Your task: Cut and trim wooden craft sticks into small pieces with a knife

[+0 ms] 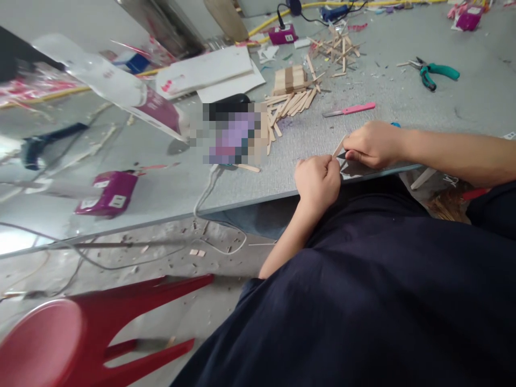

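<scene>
My left hand [318,180] is closed at the table's front edge, its fingers pinching the lower end of a flat wooden craft stick [339,147]. The stick slants up to my right hand [373,144], which is also closed, with its fingertips on the stick's upper end. A small dark pointed thing [342,156] shows between the two hands by my right thumb; its kind cannot be made out. Just beyond the hands lies a cutter with a pink handle [358,108]. Loose craft sticks [296,103] lie farther left, beside a taped bundle of them [289,80].
Green-handled pliers [441,70] lie at the back right. Left of the hands are a blurred-out phone-like object [236,137] on a white cable [206,193], a tilted-looking plastic bottle [121,86] and a purple box [108,193]. A red stool [44,338] stands on the littered floor.
</scene>
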Available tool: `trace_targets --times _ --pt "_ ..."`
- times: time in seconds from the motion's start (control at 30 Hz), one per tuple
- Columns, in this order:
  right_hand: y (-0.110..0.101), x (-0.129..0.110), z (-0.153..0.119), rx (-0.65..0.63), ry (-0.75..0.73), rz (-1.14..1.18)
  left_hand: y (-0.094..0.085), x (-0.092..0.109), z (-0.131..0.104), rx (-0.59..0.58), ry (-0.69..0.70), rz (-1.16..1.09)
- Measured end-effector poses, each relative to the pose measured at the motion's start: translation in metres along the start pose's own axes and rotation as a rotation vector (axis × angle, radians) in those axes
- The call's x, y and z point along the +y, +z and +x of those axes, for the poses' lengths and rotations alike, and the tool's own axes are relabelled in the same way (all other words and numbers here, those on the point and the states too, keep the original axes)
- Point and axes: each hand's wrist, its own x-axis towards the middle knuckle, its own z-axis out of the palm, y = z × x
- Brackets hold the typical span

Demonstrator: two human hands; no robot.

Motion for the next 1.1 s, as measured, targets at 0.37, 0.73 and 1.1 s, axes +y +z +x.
trace_targets --times 0.37,0.73,1.1 --pt "0.006 0.003 0.0 0.043 0.03 0.068 0.007 -0.008 0.001 0.076 0.056 -0.068" --pt "0.006 0.005 0.002 0.038 0.005 0.04 0.008 -0.007 0.001 0.057 0.034 -0.033" --pt "0.007 0.008 0.003 0.039 0.002 0.066 0.011 -0.009 0.001 0.097 0.054 -0.04"
